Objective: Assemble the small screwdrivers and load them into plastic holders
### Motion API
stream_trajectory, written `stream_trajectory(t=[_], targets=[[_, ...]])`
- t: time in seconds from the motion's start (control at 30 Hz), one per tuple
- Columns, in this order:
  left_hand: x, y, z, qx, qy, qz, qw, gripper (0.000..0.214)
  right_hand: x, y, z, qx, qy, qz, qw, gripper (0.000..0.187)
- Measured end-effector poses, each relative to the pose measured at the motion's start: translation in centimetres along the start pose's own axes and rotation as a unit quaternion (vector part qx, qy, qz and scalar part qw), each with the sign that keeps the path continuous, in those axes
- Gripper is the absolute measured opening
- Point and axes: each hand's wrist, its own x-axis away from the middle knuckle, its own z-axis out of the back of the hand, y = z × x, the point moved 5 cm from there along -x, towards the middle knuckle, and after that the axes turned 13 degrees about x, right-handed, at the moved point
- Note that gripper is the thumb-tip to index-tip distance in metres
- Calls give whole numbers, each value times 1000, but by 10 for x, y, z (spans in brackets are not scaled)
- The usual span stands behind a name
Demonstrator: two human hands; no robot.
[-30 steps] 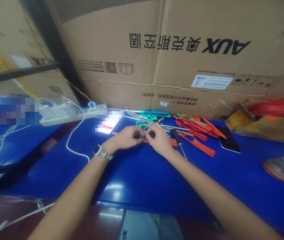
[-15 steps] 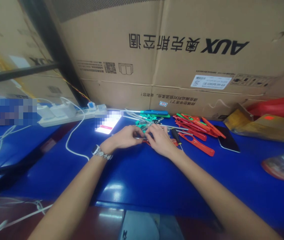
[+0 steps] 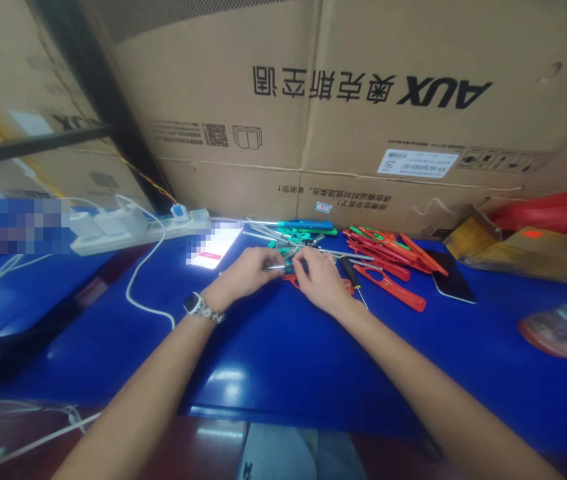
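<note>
My left hand [image 3: 252, 272], with a watch [image 3: 196, 304] on its wrist, is closed in a pinch on a thin metal rod [image 3: 276, 267]. Right beside it, my right hand [image 3: 317, 279] curls its fingers together near the rod's other end; what sits between them is too small and hidden to make out. Beneath and behind both hands lies a pile of green parts [image 3: 296, 235] and metal rods [image 3: 358, 257]. A red plastic part [image 3: 290, 279] shows partly under my right hand. To its right is a black-handled screwdriver [image 3: 350, 270].
Red plastic shells [image 3: 390, 288] lie heaped at the right, beside a dark phone [image 3: 456, 283]. A lit phone [image 3: 213, 250] lies left of my hands. A power strip [image 3: 163, 231] with a white cable stands farther left. Behind the blue table [image 3: 283, 360] rises a large cardboard box [image 3: 283, 140].
The metal rod shows more plainly at my left fingertips. Both hands stay close together with only slight finger movement. The whole view has shifted a little.
</note>
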Motion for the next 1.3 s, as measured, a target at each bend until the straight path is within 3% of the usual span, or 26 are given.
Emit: stream_trajectory(t=[0.37,0.57,0.77,1.1,1.3], targets=[[0,9,-3,-29,13,-8,999,9,-1,2,5,-15,-10,32,999,13],[-1,10,-2,-27,25,-22,999,5,-3,6,5,-83,-13,30,996,14],[-1,8,-3,-20,23,-22,999,7,-3,8,6,-93,-43,85,991,15],[-1,5,-3,-22,19,-12,1000,6,1,5,20,46,-51,131,989,15],[0,7,-2,-23,15,6,1000,5,0,4,17,131,-37,119,984,17]])
